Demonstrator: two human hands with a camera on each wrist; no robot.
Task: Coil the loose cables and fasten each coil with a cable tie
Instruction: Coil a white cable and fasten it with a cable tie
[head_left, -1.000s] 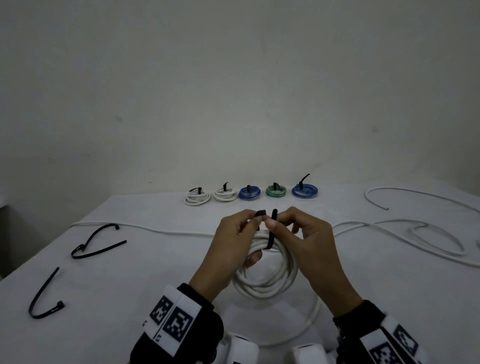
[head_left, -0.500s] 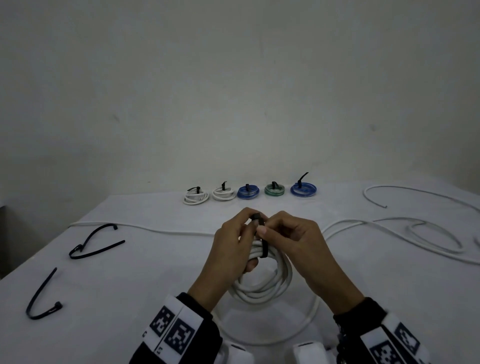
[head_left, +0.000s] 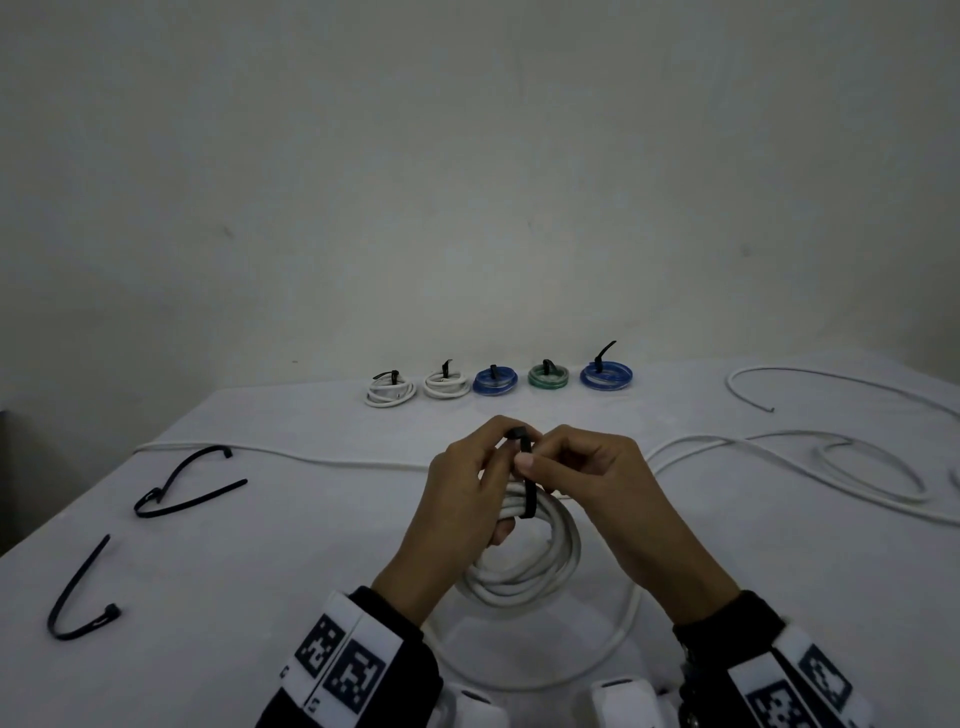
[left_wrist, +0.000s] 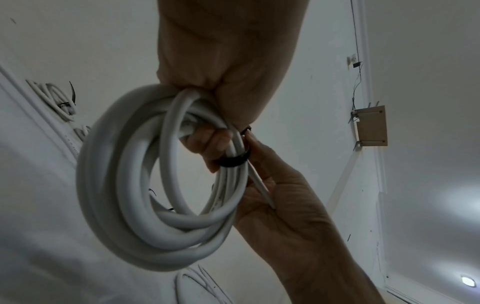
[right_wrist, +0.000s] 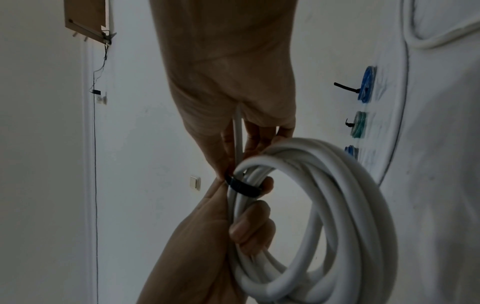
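Above table (head_left: 260, 571), both hands' fingers (head_left: 530, 460) now pinching cable tie (head_left: 529, 483) tighter round coil (head_left: 524, 566)

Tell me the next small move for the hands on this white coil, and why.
Probably pull the tie's tail through its head to cinch it. The black tie already wraps the white coil, the left hand grips the coil beside it, and the right hand pinches the tie at the top, yet the strands look only loosely bundled in the wrist views.

Open table (head_left: 291, 566) between 2 spare ties (head_left: 179, 480) and the hands
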